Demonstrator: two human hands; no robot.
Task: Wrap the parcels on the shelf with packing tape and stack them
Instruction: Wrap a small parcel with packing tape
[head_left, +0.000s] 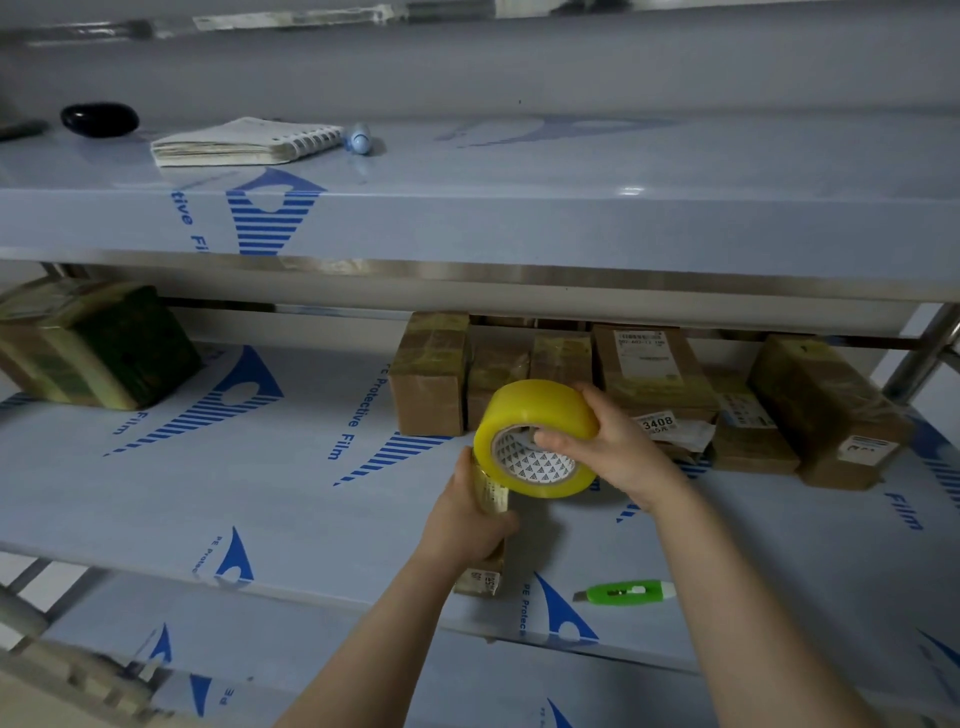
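Head view: near the front edge of the film-covered shelf (260, 499), a small taped cardboard parcel (491, 491) is gripped by the left hand (462, 525) and a yellow packing-tape roll (530, 415) is pinched through its core by the right hand (618, 447), presumably for winding.

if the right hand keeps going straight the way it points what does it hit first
Most likely the low taped parcel right behind the tape roll that the right hand grips, in the back row on the shelf; depth is unclear.
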